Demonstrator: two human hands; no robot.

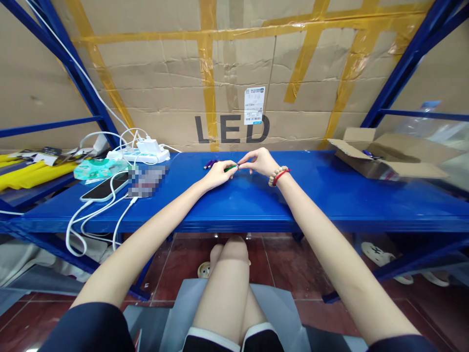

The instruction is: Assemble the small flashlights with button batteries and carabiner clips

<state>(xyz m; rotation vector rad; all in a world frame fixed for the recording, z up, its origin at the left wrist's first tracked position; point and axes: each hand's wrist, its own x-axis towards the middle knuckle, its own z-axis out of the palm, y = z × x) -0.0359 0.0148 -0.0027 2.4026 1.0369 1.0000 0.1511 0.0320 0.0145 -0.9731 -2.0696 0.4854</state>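
Over the middle of the blue tabletop, my left hand is closed around a slim green pen-like object, most of it covered by the fingers. My right hand, with beads and a red band at the wrist, pinches the small dark tip at that object's right end. Both hands meet there. Just beyond my left hand lie a few purple pen-like pieces, partly hidden by it.
On the left of the blue table are a charging phone, white cables, a power strip, a green soft pack and yellow items. An open cardboard box stands right. Taped cardboard walls the back.
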